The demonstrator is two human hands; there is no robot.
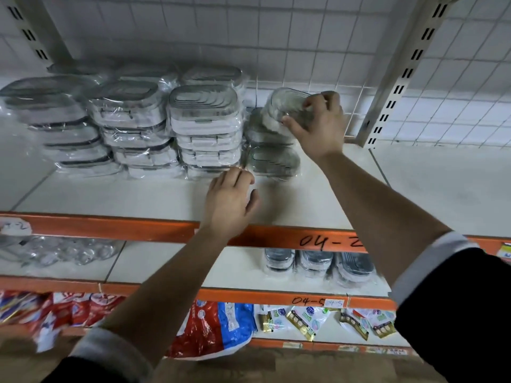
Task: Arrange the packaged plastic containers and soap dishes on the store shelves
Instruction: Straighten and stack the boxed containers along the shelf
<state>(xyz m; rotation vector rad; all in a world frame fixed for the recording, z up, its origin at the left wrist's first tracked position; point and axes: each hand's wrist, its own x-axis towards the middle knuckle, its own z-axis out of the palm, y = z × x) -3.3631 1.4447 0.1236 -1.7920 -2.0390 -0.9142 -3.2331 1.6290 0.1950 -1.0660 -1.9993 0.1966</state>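
Head view, taking the tall stack (206, 128) of wrapped soap dishes on the top shelf (154, 194) as the mark.

Left of it stand the left stacks (83, 125). Their dishes lie flat with the ribbed face up and the long axis along the shelf, left to right. The farthest ones are blurred and their film glares, so they cannot be counted. Behind the tall stack, more dishes show only as top edges.

In front of the tall stack's foot, slightly right, the left grip (229, 200) is released. Its fingers are loosely curled, the thumb is apart, and nothing is in it. The fingertips reach the film's edge at that foot, but whether they touch it cannot be told.

Just right of the tall stack lies a low pile (272, 158), with its dishes flat and on the same axis.

Above the pile, the right grip (320, 125) grasps the held dish (287, 106), thumb at the near edge and fingers over the far rim. The dish is tipped, with its ribbed face turned left and toward the camera. Its left end is free, while its right end is hidden behind the grip, so its long axis is unclear. It sits on the grip's side nearer the tall stack, apart from that stack. Whether it touches the pile cannot be told.

Farther right rises a slotted post (398, 78).

Below the tall stack, on the next shelf, clear containers (69, 250) lie blurred to the left. More dishes (315, 264) sit to the right, partly hidden by the orange rail (318, 240). Lowest of all, the packets (204, 327) are cut off by the left forearm.
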